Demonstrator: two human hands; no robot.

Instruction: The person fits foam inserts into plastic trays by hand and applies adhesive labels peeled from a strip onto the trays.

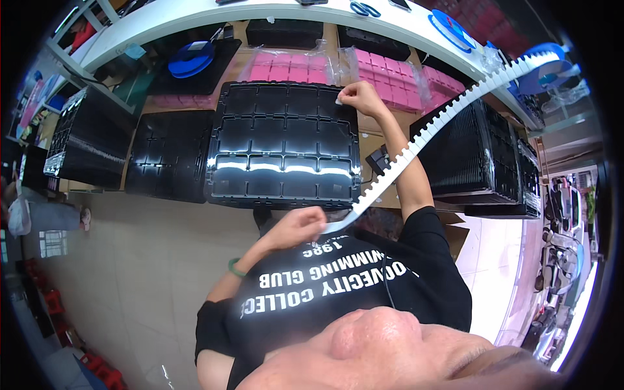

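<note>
The left hand (299, 227) pinches the near end of the strip (411, 154), which crosses the right forearm (419, 188) toward the far-right reel (530, 83); an arm movement could snag it. Beyond, I can't tell what the black tray's (300, 136) compartments hold. At its far-right corner, the right hand (364, 97) seems closed on a white piece (338, 101). Farther sit wrapped pink trays (383, 71).

From here, the black trays (284, 136) look like glossy plastic, the white strip (408, 155) smooth and papery, the shirt (344, 268) matt cloth, the floor (153, 260) shiny.
</note>
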